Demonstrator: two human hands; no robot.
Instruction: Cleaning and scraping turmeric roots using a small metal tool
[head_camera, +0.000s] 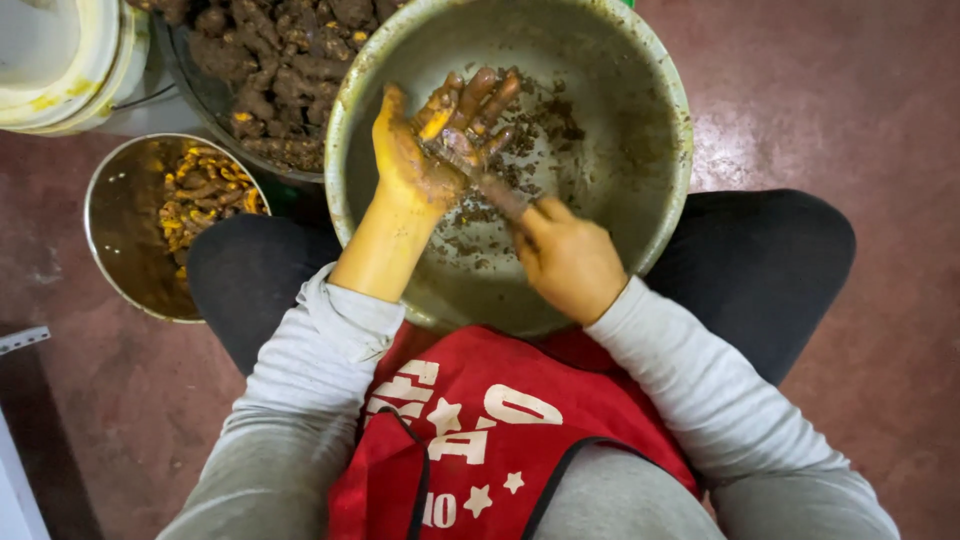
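Sitting with a large metal bowl (640, 120) on the lap, the person works over it with both hands. The left hand (425, 140) is held open, palm up and fingers spread, stained yellow-brown and caked with dirt; a small muddy root piece (452, 150) seems to lie across the palm, though the grime makes it hard to tell from the fingers. The right hand (568, 262) is closed around the handle of a knife (492, 190), whose dirty blade reaches onto the left palm. Dark peelings and scraps (535, 125) are scattered over the bottom of the bowl. To the left on the red floor (880, 90) stands a smaller steel bowl (115, 230) holding orange-yellow peeled pieces (205, 190). Above it a dark tub (195, 85) is heaped with muddy unpeeled roots (280, 60), with a white bucket (65, 60) just beside it. A red apron (480, 430) covers grey sleeves.
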